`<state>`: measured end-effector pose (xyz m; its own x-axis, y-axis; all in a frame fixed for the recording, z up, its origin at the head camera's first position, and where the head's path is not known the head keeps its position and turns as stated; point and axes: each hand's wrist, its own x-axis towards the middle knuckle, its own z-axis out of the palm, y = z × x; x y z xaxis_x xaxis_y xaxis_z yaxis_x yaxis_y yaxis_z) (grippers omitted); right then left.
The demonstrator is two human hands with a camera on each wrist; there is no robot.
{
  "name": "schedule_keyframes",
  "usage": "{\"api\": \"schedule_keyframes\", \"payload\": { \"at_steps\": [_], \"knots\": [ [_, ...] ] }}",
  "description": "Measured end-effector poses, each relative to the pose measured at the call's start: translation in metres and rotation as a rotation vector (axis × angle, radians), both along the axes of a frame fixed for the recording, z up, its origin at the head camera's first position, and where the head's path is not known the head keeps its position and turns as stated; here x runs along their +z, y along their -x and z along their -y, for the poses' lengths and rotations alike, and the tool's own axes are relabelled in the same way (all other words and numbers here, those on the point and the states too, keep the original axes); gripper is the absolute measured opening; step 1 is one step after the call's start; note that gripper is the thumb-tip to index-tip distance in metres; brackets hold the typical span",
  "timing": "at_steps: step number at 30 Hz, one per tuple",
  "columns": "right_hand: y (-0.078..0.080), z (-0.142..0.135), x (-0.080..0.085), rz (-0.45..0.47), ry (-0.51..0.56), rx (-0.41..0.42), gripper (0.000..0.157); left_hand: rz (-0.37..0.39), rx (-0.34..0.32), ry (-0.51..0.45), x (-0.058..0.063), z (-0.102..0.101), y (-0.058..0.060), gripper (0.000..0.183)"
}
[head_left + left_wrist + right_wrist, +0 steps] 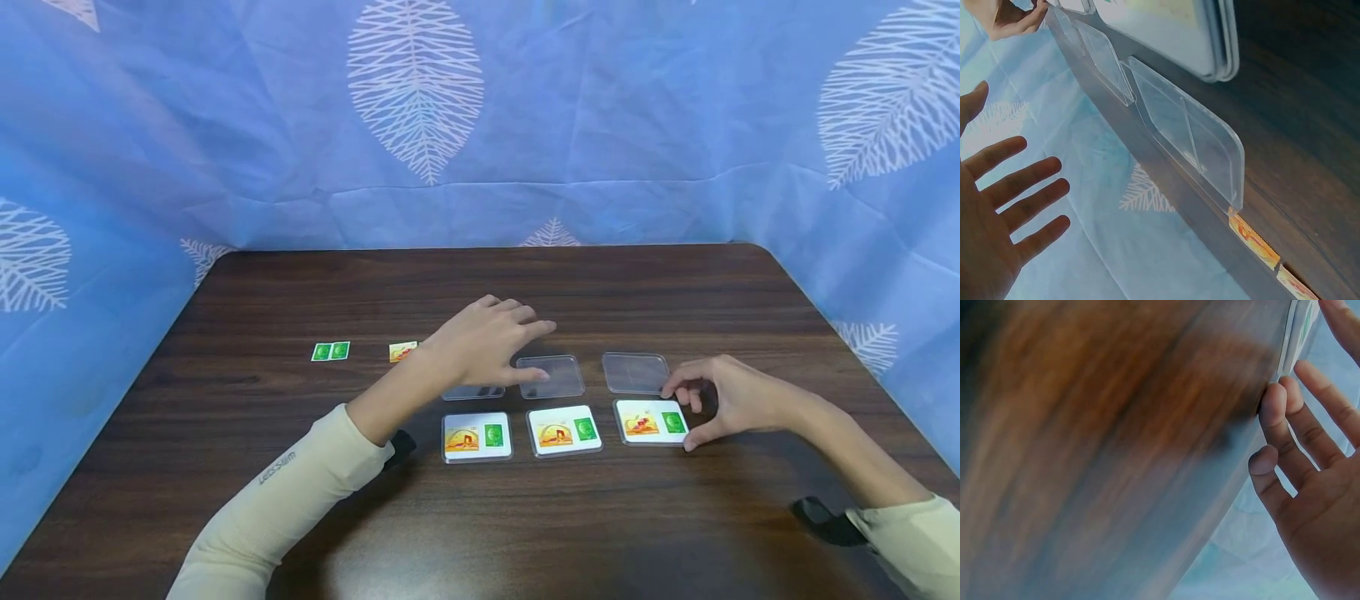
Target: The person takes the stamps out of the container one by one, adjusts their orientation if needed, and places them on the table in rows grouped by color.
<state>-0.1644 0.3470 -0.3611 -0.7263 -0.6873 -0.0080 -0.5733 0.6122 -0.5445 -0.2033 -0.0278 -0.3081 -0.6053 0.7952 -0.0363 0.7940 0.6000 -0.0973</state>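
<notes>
Over the row of clear plastic lids, my left hand (487,342) hovers palm down with fingers spread and holds nothing. Its thumb overlaps the middle lid (564,379); the left lid (474,393) is partly hidden below the hand. My right hand (723,400) holds the right-hand clear case (651,422) by its right end, thumb at the near corner and index finger at the far one. That case contains a white card with an orange and a green stamp. Similar cases lie in the middle (564,432) and at the left (476,437). Behind the right-hand case lies another lid (634,373).
Further left on the dark wooden table (225,417) lie a pair of green stamps (331,351) and an orange stamp (402,351), the latter partly behind the left wrist. A blue leaf-patterned curtain (600,108) surrounds the table's back and sides.
</notes>
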Motion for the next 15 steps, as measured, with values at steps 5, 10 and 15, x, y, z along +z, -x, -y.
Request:
{"api": "schedule_keyframes", "payload": {
  "at_steps": [5,10,15],
  "knots": [
    [-0.003,0.0,0.0,-0.007,-0.034,-0.021,0.056,0.004,-0.019,0.01,0.0,-0.009,-0.001,0.074],
    [-0.002,0.002,0.0,-0.011,-0.044,-0.019,0.054,0.0,-0.031,0.035,0.0,-0.013,-0.003,0.075],
    [-0.002,0.004,-0.002,-0.04,-0.021,0.005,0.051,-0.002,-0.041,0.038,-0.002,-0.019,-0.005,0.074]
  ]
}}
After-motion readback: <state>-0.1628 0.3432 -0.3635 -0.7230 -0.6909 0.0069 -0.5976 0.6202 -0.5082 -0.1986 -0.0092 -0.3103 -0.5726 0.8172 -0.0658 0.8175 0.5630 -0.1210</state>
